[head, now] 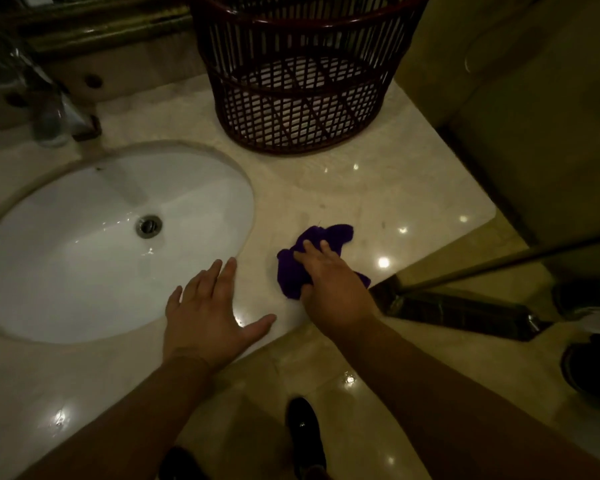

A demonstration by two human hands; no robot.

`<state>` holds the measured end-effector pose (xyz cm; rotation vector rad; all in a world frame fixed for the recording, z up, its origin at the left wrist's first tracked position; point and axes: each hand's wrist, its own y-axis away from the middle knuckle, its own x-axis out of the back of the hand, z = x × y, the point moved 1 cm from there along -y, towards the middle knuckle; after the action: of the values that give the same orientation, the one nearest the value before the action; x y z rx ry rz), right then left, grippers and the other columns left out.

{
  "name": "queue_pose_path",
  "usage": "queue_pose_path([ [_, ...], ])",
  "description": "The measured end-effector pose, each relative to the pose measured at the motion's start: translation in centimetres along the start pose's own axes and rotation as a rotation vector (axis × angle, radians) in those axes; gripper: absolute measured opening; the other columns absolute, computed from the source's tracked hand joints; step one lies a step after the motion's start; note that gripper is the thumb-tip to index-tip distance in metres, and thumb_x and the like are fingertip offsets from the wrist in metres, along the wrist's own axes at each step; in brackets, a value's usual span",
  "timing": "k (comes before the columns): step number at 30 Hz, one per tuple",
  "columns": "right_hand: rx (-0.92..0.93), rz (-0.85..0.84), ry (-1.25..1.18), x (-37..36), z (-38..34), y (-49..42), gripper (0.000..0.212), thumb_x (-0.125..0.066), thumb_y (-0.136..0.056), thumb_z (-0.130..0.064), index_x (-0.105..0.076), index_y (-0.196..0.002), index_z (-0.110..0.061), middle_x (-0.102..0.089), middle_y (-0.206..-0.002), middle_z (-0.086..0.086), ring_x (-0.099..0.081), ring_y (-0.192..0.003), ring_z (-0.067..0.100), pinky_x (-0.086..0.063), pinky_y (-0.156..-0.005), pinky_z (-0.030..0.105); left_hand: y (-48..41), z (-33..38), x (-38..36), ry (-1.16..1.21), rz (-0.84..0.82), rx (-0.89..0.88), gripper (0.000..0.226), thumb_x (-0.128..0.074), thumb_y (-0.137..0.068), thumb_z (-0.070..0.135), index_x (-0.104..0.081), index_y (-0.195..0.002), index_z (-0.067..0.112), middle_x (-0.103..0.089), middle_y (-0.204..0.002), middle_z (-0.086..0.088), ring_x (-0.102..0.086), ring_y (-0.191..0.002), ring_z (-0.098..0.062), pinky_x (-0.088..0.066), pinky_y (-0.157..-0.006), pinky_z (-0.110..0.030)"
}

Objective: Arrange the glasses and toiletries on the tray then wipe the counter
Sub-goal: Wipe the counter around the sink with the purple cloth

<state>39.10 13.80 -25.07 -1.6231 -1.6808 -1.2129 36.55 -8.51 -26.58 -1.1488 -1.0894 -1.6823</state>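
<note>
Purple cloth (329, 233) is seen bunched on the pale, glossy marble tabletop (378, 188), to the right of the sink and close to the front edge. It is pressed down by the right hand (329, 282), whose fingers (323, 245) are laid close together and nearly straight across the top of the cloth, while the thumb is set against the cloth's near left edge. The left hand (208, 310) is rested flat on the tabletop between the cloth and the white oval sink (84, 237), its fingers (229, 271) spread apart and straight, the thumb stretched out to the right; nothing is held in it. The two hands are kept just beside each other without touching. A metal drain (148, 226) is set in the middle of the sink. A dark slatted basket (298, 98) is stood at the back of the tabletop, well apart from the cloth. At the far left, behind the sink, a clear glass (51, 123) is stood upright, though it is blurred and its contents cannot be told. Bright spots of light are reflected in the marble. Below the tabletop edge, a black shoe (303, 431) is seen on the shiny tiled floor (326, 358).
</note>
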Motion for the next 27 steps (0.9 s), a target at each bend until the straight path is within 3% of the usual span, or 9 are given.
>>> queue_pose_path([
  [13, -0.039, -0.057, 0.004, -0.5, -1.6, 2.9, 0.068, -0.065, -0.087, -0.013, -0.045, -0.149, -0.031, -0.03, -0.163, -0.01, -0.02, -0.152, 0.014, -0.025, -0.118, 0.037, 0.2, -0.8, -0.9, 0.016, 0.072, -0.044, 0.117, -0.031, -0.067, 0.1, -0.019, -0.157, 0.025, -0.034, -0.16, -0.005, -0.036, -0.142, -0.028, -0.029, -0.112, -0.061],
  [19, -0.049, 0.029, 0.061, -1.4, -3.0, 3.3, 0.063, -0.066, -0.086, -0.017, -0.05, -0.146, -0.027, -0.036, -0.16, -0.008, -0.025, -0.15, 0.015, -0.025, -0.114, 0.033, 0.6, -1.9, 0.1, 0.105, 0.025, -0.139, 0.118, -0.032, -0.066, 0.102, -0.012, -0.158, 0.03, -0.016, -0.166, -0.001, -0.019, -0.15, -0.023, -0.012, -0.119, -0.059],
  [22, 0.024, -0.002, 0.069, -2.4, -4.8, 4.2, 0.063, -0.067, -0.087, -0.018, -0.049, -0.146, -0.03, -0.035, -0.161, -0.009, -0.024, -0.15, 0.014, -0.021, -0.112, 0.03, 2.2, -4.8, 1.1, 0.081, 0.035, -0.196, 0.111, -0.031, -0.071, 0.098, -0.011, -0.159, 0.033, -0.011, -0.167, 0.001, -0.012, -0.152, -0.022, -0.007, -0.12, -0.059],
  [27, 0.121, -0.063, 0.063, -4.5, -8.9, 5.1, 0.064, -0.066, -0.089, -0.017, -0.046, -0.149, -0.028, -0.032, -0.162, -0.008, -0.02, -0.152, 0.014, -0.021, -0.117, 0.033, 6.7, -13.7, 3.2, 0.052, 0.086, -0.095, 0.1, -0.035, -0.078, 0.092, -0.014, -0.158, 0.035, -0.013, -0.167, 0.001, -0.012, -0.152, -0.022, -0.005, -0.12, -0.058],
])
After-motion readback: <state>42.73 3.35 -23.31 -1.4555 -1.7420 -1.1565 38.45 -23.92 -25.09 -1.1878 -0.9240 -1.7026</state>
